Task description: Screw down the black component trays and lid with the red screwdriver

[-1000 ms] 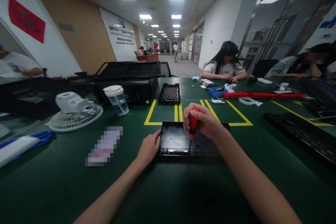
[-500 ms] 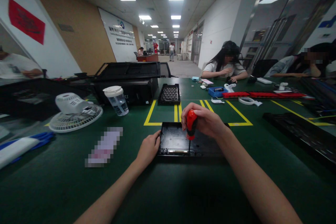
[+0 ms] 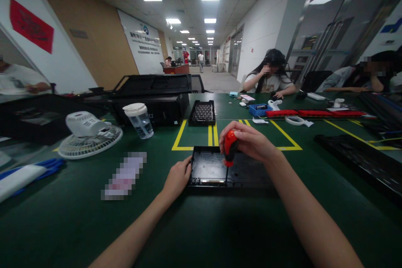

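On the table [image 3: 188, 234], right hand [image 3: 249, 140] grips screwdriver [image 3: 230, 150], left hand [image 3: 179, 176] clasps panel [image 3: 207, 165]: screwing, apparently, next turn likely needing steady pressure

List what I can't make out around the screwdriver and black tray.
All in the head view:
- Screwdriver tip: too small and dark against the black tray to show what it meets.
- Part of the tray's right side: covered by the right hand and forearm.
- Long black part: cut off by the picture's right edge.
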Demonstrator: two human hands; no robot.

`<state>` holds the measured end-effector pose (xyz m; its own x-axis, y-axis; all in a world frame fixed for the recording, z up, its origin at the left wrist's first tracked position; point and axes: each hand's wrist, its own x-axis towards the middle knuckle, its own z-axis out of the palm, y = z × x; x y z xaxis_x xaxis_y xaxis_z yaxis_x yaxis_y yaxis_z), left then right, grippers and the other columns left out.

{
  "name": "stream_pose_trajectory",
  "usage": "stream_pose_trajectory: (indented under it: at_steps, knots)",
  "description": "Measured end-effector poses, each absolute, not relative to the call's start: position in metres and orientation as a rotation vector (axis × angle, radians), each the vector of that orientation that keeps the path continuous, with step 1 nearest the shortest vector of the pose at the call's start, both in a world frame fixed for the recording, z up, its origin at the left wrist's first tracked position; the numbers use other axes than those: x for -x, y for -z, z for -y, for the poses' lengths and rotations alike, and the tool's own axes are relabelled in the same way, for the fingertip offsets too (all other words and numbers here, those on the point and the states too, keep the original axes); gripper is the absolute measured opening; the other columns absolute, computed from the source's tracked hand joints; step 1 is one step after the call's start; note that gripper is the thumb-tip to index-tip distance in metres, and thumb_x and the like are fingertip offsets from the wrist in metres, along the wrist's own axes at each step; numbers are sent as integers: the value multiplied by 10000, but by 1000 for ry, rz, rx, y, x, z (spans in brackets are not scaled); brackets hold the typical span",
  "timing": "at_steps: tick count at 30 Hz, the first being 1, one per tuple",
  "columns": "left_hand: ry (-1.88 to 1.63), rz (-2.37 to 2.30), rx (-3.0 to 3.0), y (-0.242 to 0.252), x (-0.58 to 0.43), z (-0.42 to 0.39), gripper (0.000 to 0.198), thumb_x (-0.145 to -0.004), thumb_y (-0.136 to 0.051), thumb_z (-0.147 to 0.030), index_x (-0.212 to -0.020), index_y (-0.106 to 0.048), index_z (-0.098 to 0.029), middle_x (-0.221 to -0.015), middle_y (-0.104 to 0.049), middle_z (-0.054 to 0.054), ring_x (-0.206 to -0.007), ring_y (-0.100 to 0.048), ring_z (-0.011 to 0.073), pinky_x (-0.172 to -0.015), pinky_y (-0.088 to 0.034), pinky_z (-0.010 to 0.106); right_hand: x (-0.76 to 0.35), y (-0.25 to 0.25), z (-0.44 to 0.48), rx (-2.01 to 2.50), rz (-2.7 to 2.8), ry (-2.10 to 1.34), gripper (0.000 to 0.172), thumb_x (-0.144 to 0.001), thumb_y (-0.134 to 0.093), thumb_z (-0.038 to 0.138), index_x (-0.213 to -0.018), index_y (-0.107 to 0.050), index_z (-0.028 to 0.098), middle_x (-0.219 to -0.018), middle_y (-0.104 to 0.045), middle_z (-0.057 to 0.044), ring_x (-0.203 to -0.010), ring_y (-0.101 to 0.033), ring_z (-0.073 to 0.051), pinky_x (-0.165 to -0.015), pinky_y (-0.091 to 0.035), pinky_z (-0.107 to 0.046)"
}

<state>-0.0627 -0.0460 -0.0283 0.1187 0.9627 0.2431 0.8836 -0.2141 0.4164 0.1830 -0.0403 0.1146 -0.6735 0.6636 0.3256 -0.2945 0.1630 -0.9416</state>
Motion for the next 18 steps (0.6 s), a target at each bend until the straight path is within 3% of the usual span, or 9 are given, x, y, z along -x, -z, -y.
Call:
stream_pose_trajectory:
  at_steps: [18]
  knots:
    - [-692,-1864,-2201,30,62,45,391,-895,-322,-262,-1246,-474,-180,-1010,-637,87,-907,-596,192,-833,-441,312,-190,-118,40,474,1849,-1355,207,-847,-509,300,-967,-525,133,-888,-618,-76,-800,-610,-153,-733,-492,-326]
